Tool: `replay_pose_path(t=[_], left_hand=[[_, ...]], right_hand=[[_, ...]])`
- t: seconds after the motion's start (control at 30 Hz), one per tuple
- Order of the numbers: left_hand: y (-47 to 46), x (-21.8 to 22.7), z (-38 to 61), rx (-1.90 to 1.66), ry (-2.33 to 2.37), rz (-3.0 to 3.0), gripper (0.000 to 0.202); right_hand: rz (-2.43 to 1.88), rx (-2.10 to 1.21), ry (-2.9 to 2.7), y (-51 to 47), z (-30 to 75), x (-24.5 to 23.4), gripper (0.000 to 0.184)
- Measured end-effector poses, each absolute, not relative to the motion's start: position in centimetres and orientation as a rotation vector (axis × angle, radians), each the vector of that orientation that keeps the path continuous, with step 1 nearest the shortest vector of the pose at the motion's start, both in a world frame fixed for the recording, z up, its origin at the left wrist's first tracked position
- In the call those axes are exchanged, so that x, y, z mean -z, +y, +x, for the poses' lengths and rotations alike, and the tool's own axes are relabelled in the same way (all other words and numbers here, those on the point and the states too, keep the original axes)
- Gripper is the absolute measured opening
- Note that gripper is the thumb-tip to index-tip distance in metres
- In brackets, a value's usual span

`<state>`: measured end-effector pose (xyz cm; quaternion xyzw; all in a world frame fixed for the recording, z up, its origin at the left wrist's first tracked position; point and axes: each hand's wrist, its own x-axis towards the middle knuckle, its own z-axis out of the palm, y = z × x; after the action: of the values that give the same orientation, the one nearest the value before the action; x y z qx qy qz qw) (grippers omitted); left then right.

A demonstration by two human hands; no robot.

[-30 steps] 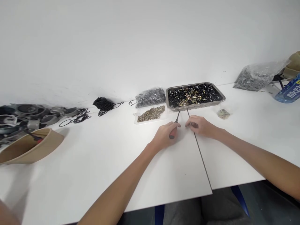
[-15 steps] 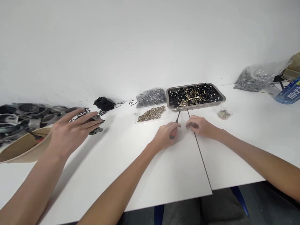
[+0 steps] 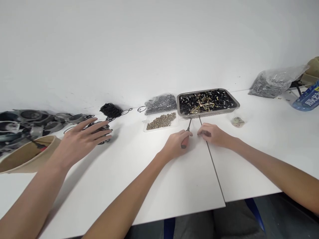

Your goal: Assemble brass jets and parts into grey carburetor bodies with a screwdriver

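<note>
My left hand rests on the white table and grips a screwdriver by its red handle, with the thin shaft pointing at the metal tray. My right hand lies just to its right on the seam between two tabletops, fingers curled and thumb meeting forefinger. Whether it holds anything is hidden. The tray holds several black rings and brass screws. At the left, a co-worker's hand is spread over a dark metal part.
Bags of small brass pieces and grey balls lie left of the tray. Black O-rings lie further left, with metal castings and a tan container beyond them. A small bag, a plastic bag of parts and a blue pack are at right.
A co-worker's arm has come in from the lower left and now reaches over a metal part near the O-rings. My own two hands have barely moved.
</note>
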<state>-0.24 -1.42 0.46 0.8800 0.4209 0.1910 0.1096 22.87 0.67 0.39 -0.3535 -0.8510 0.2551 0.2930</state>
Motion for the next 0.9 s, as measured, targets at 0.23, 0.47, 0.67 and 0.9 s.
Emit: replay_pose_path(t=[0.23, 0.47, 0.67, 0.9], left_hand=[[-2.1, -2.1, 0.8, -0.128, 1.305, 2.816, 0.04], [-2.6, -2.7, 1.2, -0.009, 1.258, 2.888, 0.045], [-2.9, -2.7, 1.5, 0.006, 1.278, 2.9, 0.044], [-2.1, -2.8, 0.3, -0.363, 1.411, 2.837, 0.046]], right_hand=[[-0.951, -0.675, -2.255, 0.8, 22.9, -0.2, 0.019], [-0.977, -0.681, -2.263, 0.4, 23.0, -0.7, 0.02], [-0.978, -0.698, -2.264, 0.5, 23.0, -0.8, 0.021], [-0.978, -0.696, -2.256, 0.5, 23.0, -0.8, 0.021]])
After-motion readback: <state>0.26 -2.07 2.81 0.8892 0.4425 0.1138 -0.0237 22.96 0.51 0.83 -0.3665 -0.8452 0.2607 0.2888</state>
